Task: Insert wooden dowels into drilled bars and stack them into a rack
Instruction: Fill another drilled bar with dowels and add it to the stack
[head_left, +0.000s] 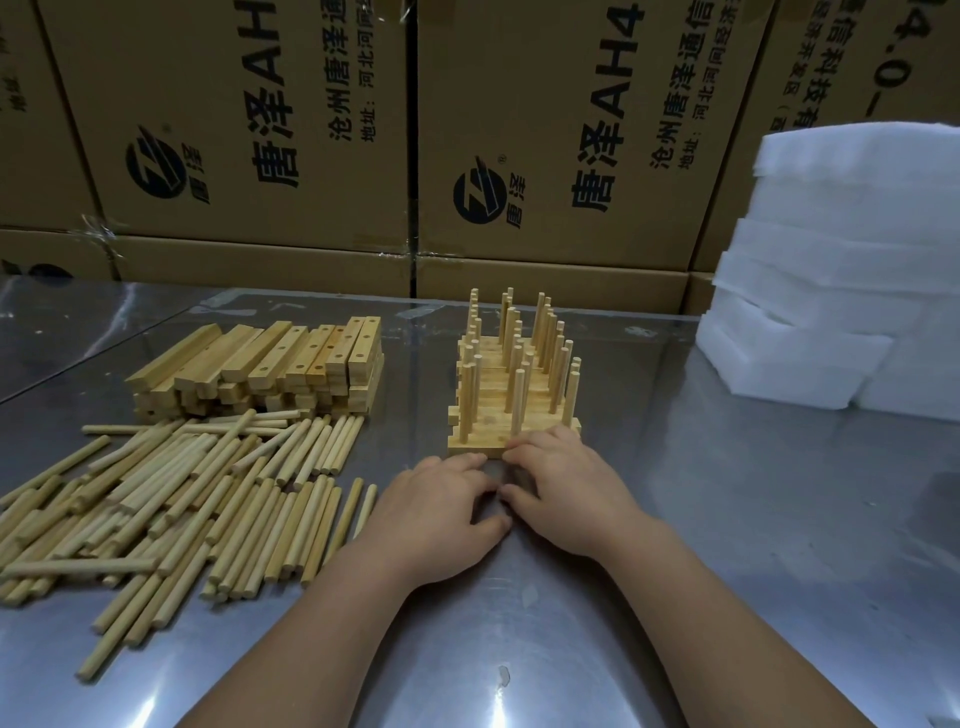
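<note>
The left hand (441, 512) and right hand (569, 493) lay palm-down on the shiny steel table (727, 519), thumbs meeting and fingers relaxed, gripping nothing. Their fingertips touched the front bar of the one stepped pale-wood rack of upright dowels (511, 395). To the left were one pile of drilled wooden bars (270, 369) and uncountably many loose round dowels (182, 499).

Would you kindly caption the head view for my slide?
Left hand and right hand meet before the dowelled rack, loose dowels and drilled bars beside.
</note>
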